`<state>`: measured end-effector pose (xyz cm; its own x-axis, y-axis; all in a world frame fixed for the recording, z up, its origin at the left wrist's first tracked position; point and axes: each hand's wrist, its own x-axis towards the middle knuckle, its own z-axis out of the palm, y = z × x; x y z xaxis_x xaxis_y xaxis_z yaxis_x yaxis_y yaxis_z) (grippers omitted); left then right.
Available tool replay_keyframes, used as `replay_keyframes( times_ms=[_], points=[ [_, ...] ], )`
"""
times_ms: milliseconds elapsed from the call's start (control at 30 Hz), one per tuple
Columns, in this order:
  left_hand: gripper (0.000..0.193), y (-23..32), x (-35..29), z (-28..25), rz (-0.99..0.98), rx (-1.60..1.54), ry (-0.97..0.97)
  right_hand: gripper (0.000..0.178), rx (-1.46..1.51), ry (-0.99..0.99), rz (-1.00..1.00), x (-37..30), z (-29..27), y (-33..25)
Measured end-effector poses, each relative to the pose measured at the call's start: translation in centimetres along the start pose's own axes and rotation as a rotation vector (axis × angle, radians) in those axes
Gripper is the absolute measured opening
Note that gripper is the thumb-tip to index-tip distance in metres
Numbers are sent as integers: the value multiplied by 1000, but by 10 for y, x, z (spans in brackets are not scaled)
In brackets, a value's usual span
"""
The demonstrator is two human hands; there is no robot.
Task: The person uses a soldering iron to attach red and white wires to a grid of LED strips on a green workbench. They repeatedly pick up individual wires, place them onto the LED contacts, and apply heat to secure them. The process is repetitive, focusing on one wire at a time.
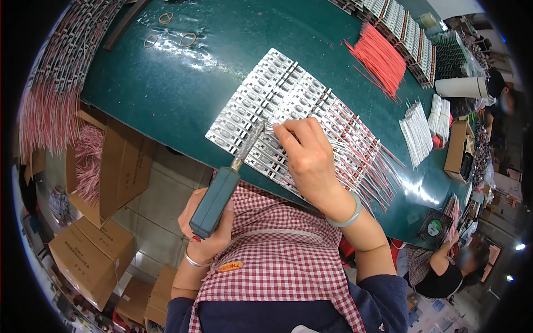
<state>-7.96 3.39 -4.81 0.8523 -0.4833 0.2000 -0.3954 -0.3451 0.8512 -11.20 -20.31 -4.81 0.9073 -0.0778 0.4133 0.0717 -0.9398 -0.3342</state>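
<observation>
Many white rectangular modules [294, 91] looked half-wired, their left side bare.
Our left hand [222, 230] gripped a boxy green soldering iron [215, 202]; our right hand [311, 158] pinched thin white wires [270, 129].

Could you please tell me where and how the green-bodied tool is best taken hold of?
Probably by its thick green body, coming from the wearer's side, as the left hand does: that blocky end points back toward the checked apron, while the slimmer metal shaft points away toward the white strips, offering less to wrap around.
</observation>
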Motion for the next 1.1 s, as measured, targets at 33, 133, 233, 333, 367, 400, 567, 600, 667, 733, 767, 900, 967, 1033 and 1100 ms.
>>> replay_keyframes(
  times_ms=[33,133,233,333,367,400,567,600,667,733,767,900,967,1033,1100],
  points=[
    [20,1,2,1,21,9,-1,35,-4,0,-1,0,0,0],
    [20,1,4,2,75,38,1,36,-9,-8,3,0,0,-1],
    [20,-1,3,3,101,53,12,35,-12,-7,3,0,0,-1],
    [20,-2,1,3,98,41,21,35,-16,-5,6,0,0,-1],
    [20,-2,0,2,99,35,33,35,-18,-6,7,0,0,-1],
    [20,-2,-1,2,98,30,44,35,-19,-4,6,0,0,-2],
    [21,-16,-19,2,-11,-11,46,34,-27,4,-1,-1,0,-1],
    [21,-16,-20,2,-32,-17,43,34,-23,-1,4,0,0,-1],
    [22,-16,-20,1,-62,-39,17,34,-15,-10,13,0,0,-2],
    [22,-14,-16,0,-66,-60,8,34,5,-8,18,0,0,-2],
    [22,-12,-14,0,-54,-67,13,34,15,-7,21,0,0,-2],
    [23,-9,-9,2,-22,-71,30,34,39,49,28,-1,-3,-2],
    [24,-7,-5,2,5,-57,32,35,29,88,25,0,-4,1],
    [24,-6,-4,3,17,-55,34,35,19,75,27,0,-2,4],
    [24,-6,-3,5,9,-62,41,35,7,63,30,0,0,6]
  ],
)
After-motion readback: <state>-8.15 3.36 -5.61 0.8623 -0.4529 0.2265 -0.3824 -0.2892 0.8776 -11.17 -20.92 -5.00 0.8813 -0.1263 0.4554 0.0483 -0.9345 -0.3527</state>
